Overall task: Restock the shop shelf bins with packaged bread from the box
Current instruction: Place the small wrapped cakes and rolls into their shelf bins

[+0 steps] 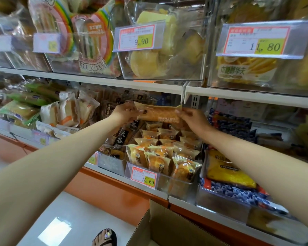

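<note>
A two-tier shop shelf fills the view. The upper shelf board (96,80) is white and carries clear bins of bagged bread with price tags reading 9.90 (137,37) and 11.80 (256,39). Under it, the lower shelf (107,174) has a white front edge above an orange base panel (105,189), and the floor (75,213) is pale glossy tile.

The person holds a long waffle package (158,113) level in the air, just under the upper board and above the rear of a clear bin (178,187). The left hand (126,110) has its fingers pinched on the package's left end. The right hand (192,119) has its fingers clamped on the right end.

The bin is packed with rows of small golden bread packets (158,157) standing upright, and its front bears a 15.60 tag (144,177). To its right lie a yellow pack (228,171) and blue-patterned packs (235,192).

An open cardboard box (167,226) sits on the floor below the shelf, beside a sandalled foot (105,237).
</note>
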A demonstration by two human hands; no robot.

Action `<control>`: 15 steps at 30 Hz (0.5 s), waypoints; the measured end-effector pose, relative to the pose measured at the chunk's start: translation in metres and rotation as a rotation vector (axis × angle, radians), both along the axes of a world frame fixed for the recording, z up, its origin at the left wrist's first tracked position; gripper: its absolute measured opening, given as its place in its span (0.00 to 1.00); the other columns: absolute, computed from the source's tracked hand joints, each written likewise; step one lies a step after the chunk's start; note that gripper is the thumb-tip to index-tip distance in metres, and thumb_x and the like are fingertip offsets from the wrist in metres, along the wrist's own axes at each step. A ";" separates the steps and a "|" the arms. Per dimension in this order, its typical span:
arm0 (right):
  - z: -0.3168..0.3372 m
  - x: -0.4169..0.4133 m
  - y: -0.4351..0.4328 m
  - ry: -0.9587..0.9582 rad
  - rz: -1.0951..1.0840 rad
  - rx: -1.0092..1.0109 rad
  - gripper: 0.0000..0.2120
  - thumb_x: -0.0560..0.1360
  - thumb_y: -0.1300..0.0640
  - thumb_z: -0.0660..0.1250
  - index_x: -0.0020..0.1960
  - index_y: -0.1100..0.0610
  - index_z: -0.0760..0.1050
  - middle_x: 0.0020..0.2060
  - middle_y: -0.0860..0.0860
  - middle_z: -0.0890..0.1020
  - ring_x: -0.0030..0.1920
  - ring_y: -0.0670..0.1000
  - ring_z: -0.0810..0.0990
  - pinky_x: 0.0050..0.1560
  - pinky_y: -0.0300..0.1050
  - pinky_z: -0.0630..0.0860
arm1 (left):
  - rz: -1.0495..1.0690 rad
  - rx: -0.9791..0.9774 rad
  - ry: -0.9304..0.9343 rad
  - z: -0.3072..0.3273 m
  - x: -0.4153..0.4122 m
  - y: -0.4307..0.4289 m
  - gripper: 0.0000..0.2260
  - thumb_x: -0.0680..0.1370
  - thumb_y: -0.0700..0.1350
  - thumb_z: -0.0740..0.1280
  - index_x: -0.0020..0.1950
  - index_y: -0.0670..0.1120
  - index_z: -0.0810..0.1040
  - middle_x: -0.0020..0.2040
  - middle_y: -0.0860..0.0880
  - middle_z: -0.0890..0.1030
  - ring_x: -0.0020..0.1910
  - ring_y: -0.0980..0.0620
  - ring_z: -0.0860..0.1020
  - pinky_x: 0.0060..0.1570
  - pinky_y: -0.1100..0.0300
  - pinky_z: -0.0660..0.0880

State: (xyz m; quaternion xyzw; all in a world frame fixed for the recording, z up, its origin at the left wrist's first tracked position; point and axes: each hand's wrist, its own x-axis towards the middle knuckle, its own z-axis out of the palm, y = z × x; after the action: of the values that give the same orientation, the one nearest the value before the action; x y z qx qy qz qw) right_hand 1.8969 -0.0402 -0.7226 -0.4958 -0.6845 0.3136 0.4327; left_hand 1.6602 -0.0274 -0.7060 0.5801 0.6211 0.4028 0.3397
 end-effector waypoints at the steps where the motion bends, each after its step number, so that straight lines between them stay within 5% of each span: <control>1: 0.000 -0.001 0.000 0.021 0.029 -0.011 0.15 0.77 0.53 0.65 0.61 0.59 0.75 0.50 0.53 0.80 0.52 0.53 0.80 0.46 0.34 0.75 | 0.013 0.013 0.014 0.000 0.004 0.000 0.16 0.75 0.49 0.70 0.58 0.43 0.75 0.43 0.46 0.77 0.35 0.53 0.73 0.23 0.69 0.69; 3: 0.000 -0.002 0.002 0.028 0.063 -0.021 0.19 0.74 0.55 0.70 0.63 0.56 0.73 0.52 0.49 0.78 0.53 0.49 0.78 0.53 0.40 0.75 | 0.039 0.050 0.059 0.001 0.012 0.003 0.15 0.75 0.50 0.69 0.57 0.43 0.76 0.47 0.48 0.76 0.45 0.51 0.74 0.41 0.63 0.75; 5: 0.001 -0.001 0.004 0.029 0.037 -0.028 0.20 0.71 0.54 0.72 0.62 0.54 0.73 0.51 0.48 0.78 0.51 0.47 0.77 0.53 0.41 0.75 | 0.056 0.071 0.057 0.002 0.018 0.002 0.13 0.75 0.50 0.69 0.55 0.44 0.76 0.48 0.48 0.75 0.52 0.50 0.72 0.50 0.58 0.69; 11: 0.001 0.006 0.007 0.244 0.001 -0.218 0.19 0.70 0.51 0.73 0.57 0.57 0.73 0.52 0.54 0.80 0.51 0.53 0.79 0.46 0.43 0.76 | -0.137 -0.182 -0.518 0.004 0.024 -0.002 0.23 0.73 0.47 0.70 0.65 0.43 0.69 0.61 0.42 0.77 0.55 0.47 0.79 0.51 0.56 0.77; 15: 0.004 0.001 0.002 0.158 0.062 -0.193 0.18 0.73 0.48 0.70 0.55 0.59 0.77 0.46 0.52 0.81 0.48 0.50 0.79 0.42 0.38 0.71 | -0.127 -0.311 -0.861 0.000 0.037 -0.004 0.13 0.76 0.38 0.66 0.59 0.39 0.69 0.52 0.39 0.78 0.51 0.42 0.79 0.50 0.47 0.76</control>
State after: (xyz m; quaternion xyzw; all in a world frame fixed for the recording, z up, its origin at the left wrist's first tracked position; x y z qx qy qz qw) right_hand 1.8979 -0.0381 -0.7190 -0.4875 -0.6298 0.4295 0.4257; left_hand 1.6971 -0.0315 -0.7056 0.3389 0.4398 0.4877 0.6737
